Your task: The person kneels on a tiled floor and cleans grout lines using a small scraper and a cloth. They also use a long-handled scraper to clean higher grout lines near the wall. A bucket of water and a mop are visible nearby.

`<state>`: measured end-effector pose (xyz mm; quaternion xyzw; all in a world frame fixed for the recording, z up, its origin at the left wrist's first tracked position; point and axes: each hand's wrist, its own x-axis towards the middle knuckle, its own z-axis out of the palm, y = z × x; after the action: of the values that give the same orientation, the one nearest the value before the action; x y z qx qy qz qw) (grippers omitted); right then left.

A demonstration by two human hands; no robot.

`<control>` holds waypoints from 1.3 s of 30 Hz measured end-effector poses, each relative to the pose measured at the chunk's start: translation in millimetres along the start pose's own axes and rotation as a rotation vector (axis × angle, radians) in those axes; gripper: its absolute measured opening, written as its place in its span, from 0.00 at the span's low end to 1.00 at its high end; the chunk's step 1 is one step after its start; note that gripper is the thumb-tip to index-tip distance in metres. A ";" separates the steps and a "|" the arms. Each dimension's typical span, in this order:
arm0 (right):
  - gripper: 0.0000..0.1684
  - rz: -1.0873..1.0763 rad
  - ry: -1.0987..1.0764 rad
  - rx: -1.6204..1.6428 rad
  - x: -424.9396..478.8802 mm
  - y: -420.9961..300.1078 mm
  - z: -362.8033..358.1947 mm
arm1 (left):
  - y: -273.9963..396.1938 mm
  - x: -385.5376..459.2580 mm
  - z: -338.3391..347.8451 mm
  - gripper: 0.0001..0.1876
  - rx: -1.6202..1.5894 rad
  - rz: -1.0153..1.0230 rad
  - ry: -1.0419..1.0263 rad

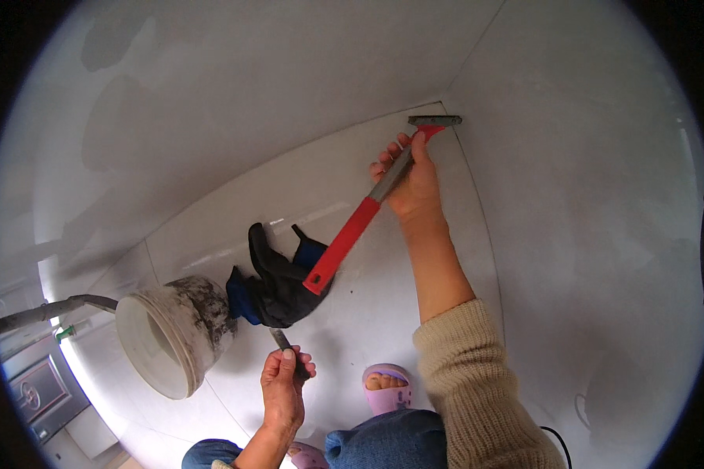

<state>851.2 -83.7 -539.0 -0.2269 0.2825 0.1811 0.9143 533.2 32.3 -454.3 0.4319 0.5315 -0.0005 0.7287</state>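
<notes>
My right hand (pixel 413 182) grips the metal shaft of a long scraper (pixel 352 234) with a red handle end, its grey blade head close to the corner where the floor meets two walls. Lower down, my left hand (pixel 284 387) holds a small dark-handled tool (pixel 281 340) with a flat blade, its tip near the gloves. Black and blue work gloves (pixel 281 293) lie on the pale tiled floor, partly behind the scraper's red end. Beside them a dirty white plastic bucket (pixel 196 352) lies on its side.
Smooth grey walls (pixel 258 88) rise above and to the right of the floor. A grey pole or hose (pixel 47 311) reaches behind the bucket at the left. My pink clogs (pixel 388 393) stand on the floor. A black cable (pixel 557 442) shows at the lower right.
</notes>
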 end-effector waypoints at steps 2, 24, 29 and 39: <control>0.18 -0.065 -0.021 -0.039 -7.8 1.7 -3.4 | 0.7 -1.8 1.8 0.10 0.025 0.112 -0.048; 0.09 -0.272 0.130 0.764 39.3 -75.1 48.0 | 26.0 -34.2 31.5 0.10 0.015 0.147 -0.088; 0.08 -0.263 0.287 0.797 33.4 -90.1 76.0 | 31.3 -36.8 39.4 0.09 0.066 0.117 -0.043; 0.05 -0.186 0.377 0.303 79.7 -81.4 58.8 | 44.1 -36.7 51.3 0.10 0.021 0.084 -0.017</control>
<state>976.0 -104.8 -517.9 -0.1419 0.4497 0.0063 0.8818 577.3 10.8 -394.9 0.4617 0.5066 0.0209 0.7278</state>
